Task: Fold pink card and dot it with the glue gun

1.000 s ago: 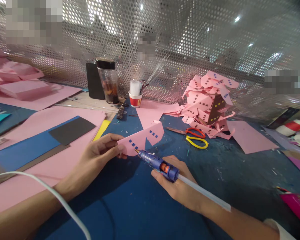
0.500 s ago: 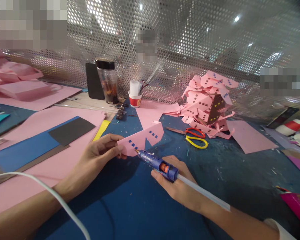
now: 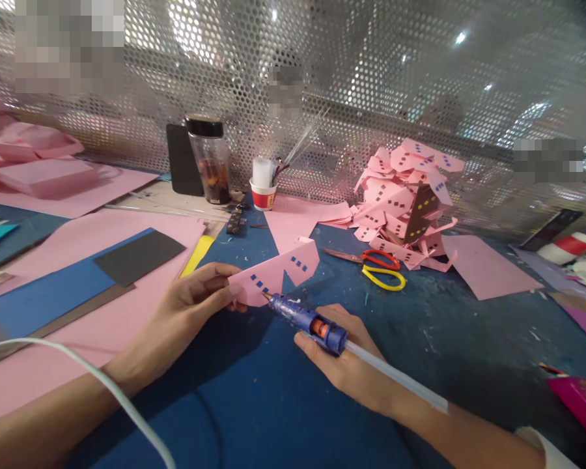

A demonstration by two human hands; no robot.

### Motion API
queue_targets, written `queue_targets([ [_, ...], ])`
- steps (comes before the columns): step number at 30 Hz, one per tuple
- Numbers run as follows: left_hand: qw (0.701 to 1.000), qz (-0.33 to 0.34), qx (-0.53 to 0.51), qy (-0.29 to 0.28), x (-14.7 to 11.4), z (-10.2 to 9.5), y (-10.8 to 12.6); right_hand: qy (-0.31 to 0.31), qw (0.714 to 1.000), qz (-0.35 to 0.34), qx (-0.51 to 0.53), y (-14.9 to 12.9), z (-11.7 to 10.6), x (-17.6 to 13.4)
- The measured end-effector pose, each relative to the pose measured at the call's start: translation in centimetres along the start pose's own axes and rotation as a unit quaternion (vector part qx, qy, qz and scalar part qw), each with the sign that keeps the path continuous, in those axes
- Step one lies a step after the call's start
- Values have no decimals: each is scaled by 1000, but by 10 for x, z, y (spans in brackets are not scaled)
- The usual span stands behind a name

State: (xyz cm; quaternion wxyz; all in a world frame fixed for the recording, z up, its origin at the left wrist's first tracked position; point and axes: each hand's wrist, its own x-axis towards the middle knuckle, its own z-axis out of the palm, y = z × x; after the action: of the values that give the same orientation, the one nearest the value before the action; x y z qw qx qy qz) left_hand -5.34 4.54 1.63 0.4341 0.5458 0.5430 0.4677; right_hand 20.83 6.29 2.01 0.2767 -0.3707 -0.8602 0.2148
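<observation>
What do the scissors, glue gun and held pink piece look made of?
Scissors: likely metal blades, dull brownish; handles perhaps plastic, by their smooth red and yellow loops.
Glue gun: probably hard plastic, from its glossy, smeared blue shell.
Pink piece: paper, card or thin foam; its matte, clean-cut sheet leaves it open.

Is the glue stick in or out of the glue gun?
Partly in: the glue stick pokes out the back of the glue gun, its front hidden.

Head-worn view, facing forward and down at close range: blue tabletop (image 3: 264,410) across lower frame, perforated wall (image 3: 371,58) above.
</observation>
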Motion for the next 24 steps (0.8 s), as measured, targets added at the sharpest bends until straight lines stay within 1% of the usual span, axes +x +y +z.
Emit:
queue_targets([
  [4,1000,-1,-3,-2,0,0,0,4,1000,4,10,0,-1,-1],
  [7,1000,0,4,12,0,-1,1,16,999,14,37,-2,-3,-1],
  [9,1000,1,4,21,1,-1,1,40,998,26,44,-2,-5,-2],
  [12,1000,-2,-5,21,2,0,2,86,995,35,31,-1,-6,-4],
  [18,1000,6,-21,20,2,1,3,139,990,18,14,13,-2,-9],
  [21,999,13,-31,20,1,3,5,163,985,53,25,21,-2,-8],
  [24,998,19,-49,24,1,4,6,161,982,86,50,24,-11,-4],
])
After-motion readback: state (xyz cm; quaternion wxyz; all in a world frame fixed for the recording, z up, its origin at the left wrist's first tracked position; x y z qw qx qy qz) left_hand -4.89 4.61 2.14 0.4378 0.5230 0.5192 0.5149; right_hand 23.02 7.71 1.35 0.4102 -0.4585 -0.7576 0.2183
